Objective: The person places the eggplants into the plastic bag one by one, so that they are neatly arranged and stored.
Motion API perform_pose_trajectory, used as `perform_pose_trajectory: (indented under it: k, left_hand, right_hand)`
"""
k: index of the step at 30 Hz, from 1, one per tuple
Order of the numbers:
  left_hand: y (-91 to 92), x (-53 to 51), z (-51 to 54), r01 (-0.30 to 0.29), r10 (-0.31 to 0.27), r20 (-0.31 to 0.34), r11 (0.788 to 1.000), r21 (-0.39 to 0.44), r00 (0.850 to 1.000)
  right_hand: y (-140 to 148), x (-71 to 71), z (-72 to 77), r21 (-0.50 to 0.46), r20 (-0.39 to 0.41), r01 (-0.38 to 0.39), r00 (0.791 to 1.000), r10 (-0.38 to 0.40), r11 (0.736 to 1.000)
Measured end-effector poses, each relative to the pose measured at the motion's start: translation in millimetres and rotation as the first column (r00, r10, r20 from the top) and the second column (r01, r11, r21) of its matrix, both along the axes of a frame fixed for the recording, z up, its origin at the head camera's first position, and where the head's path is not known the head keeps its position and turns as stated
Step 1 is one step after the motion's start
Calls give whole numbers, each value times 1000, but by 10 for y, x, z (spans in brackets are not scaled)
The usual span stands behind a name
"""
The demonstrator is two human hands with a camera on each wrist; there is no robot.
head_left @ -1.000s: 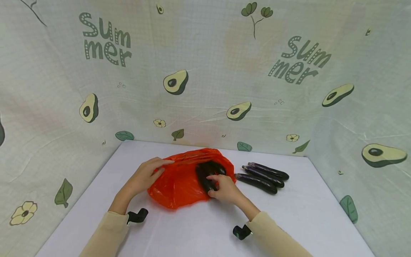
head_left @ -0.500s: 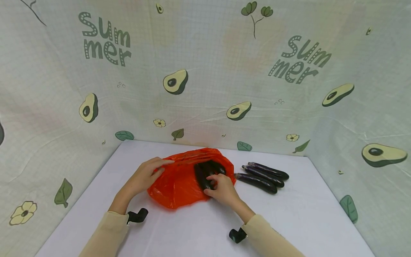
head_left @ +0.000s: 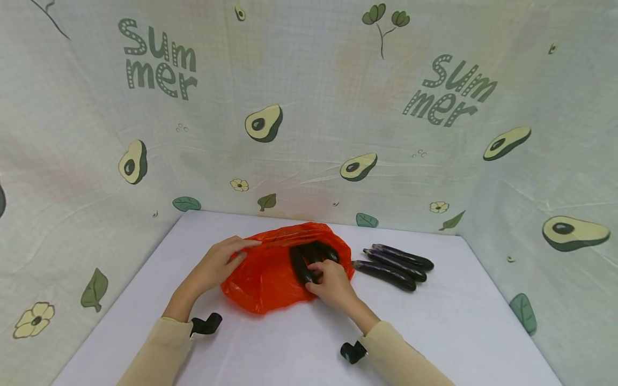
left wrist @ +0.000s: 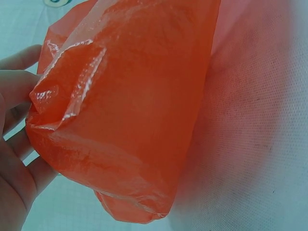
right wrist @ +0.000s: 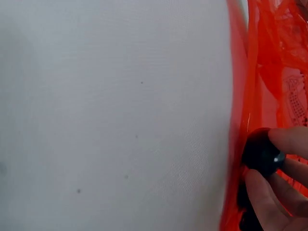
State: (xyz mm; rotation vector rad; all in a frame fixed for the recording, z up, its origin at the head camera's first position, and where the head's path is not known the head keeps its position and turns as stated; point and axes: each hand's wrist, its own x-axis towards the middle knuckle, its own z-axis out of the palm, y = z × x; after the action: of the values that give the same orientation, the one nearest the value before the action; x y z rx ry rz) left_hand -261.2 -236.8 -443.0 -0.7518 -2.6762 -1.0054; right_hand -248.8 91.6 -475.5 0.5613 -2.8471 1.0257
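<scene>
A red plastic bag (head_left: pixel 270 279) lies on the table with its mouth open, several dark eggplants inside toward its right end. The left hand (head_left: pixel 222 262) holds the bag's left edge; in the left wrist view its fingers (left wrist: pixel 19 89) lie around the crumpled red film. At the bag's opening the right hand (head_left: pixel 333 284) pinches the near end of the leftmost eggplant (head_left: pixel 299 265). The right wrist view shows the thumb and fingers of the right hand (right wrist: pixel 284 183) about the rounded end of that dark eggplant (right wrist: pixel 262 151), other dark ends below it.
Three eggplants (head_left: pixel 393 265) lie side by side on the white table (head_left: pixel 463 321), just right of the bag. A patterned cloth (head_left: pixel 309 80) rises behind the table and along both sides. Each wrist carries a small black camera.
The right hand has shifted a little left, and the leftmost eggplant in the bag has moved left with it. The left hand keeps its place on the bag.
</scene>
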Motion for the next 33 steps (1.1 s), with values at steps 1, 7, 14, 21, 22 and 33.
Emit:
perform_pose_trajectory:
  k: [1, 7, 14, 21, 22, 33]
  left_hand:
    - [-2, 1, 0, -2, 2, 2, 1000, 1, 1000]
    - [-11, 1, 9, -2, 2, 9, 1000, 5, 1000]
    - [2, -10, 16, 1, -1, 5, 1000, -6, 1000]
    - [30, -26, 19, 9, -9, 18, 1000, 7, 1000]
    - [31, -26, 19, 9, -10, 17, 1000, 7, 1000]
    - [5, 5, 8, -5, 5, 36, 1000, 0, 999]
  right_hand:
    - [-13, -7, 1, -5, -7, 3, 1000, -3, 1000]
    - [-107, -60, 7, -12, -17, 39, 999, -40, 999]
    - [-188, -106, 1, -11, -48, 76, 996, -77, 997]
    - [-211, -103, -7, -51, -38, 117, 992, -119, 992]
    - [-208, -103, -7, -52, -48, 112, 992, -115, 992]
    - [233, 15, 235, -22, -110, 31, 993, -33, 999]
